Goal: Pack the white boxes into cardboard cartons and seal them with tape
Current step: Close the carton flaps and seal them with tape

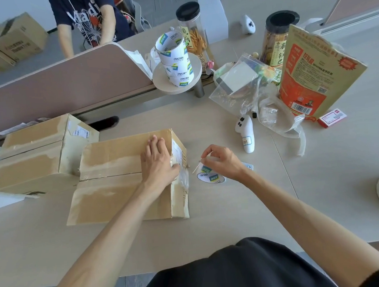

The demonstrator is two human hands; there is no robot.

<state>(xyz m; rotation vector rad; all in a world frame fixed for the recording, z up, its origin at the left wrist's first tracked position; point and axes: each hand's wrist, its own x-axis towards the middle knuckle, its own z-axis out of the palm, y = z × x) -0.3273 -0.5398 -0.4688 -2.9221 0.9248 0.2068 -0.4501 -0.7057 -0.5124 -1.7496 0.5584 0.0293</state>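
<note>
Carton: cardboard, lying at the centre of the worktop; top flaps closed, seam running 9 to 3 o'clock, contents hidden.
Left hands entry: left hand lies palm down on the carton top near its 3 o'clock edge, fingers straight, thumb pressing clear tape onto that edge.
Right hands entry: right hand arched over the tape roll, fingers curled and gripping it from above.
Tape roll: on the worktop just beside the carton at 3 o'clock; white core with blue-green print.
Second carton: at 9 o'clock of the first, touching it, flaps closed, old tape marks on top.
Spare rolls: stacked on a round stand at 1 o'clock.
White controller: lying at 2 o'clock of the right hand, apart from it.
Far side, 1 to 2 o'clock: snack jars, plastic bags, printed paper bag.
</note>
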